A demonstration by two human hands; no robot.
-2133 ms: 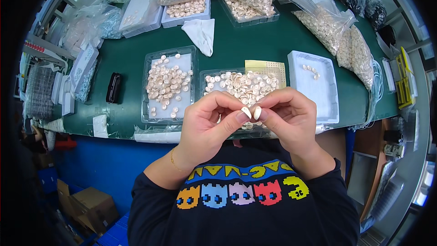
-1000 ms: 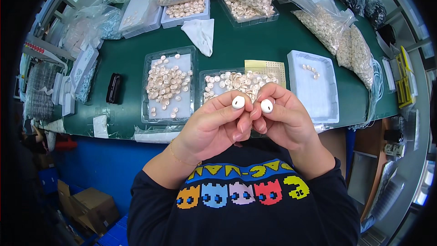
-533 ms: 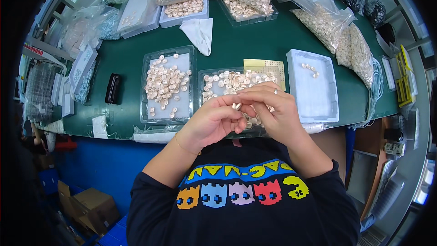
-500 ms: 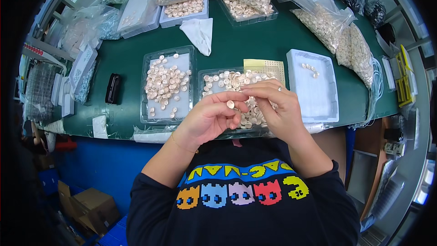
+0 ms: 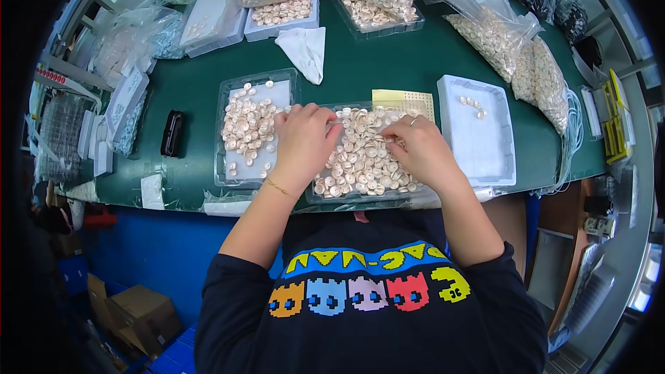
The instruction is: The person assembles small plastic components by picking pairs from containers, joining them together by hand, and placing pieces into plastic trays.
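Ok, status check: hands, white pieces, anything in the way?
Left hand over the middle tray's left edge, grip unclear. Right hand at the white pieces, grip unclear. Pieces loosely heaped; hands cover part.

They wear a dark printed shirt (image 5: pixel 395 336), gold bracelet (image 5: pixel 277 187), ring (image 5: pixel 414 121).

Passage: green tabletop (image 5: pixel 199 121) between black object (image 5: pixel 172 134) and left tray (image 5: pixel 279 92). Obstructed: gap between left tray and middle tray (image 5: pixel 311 194), by left hand (image 5: pixel 305 138); middle tray's right side, by right hand (image 5: pixel 419 149)
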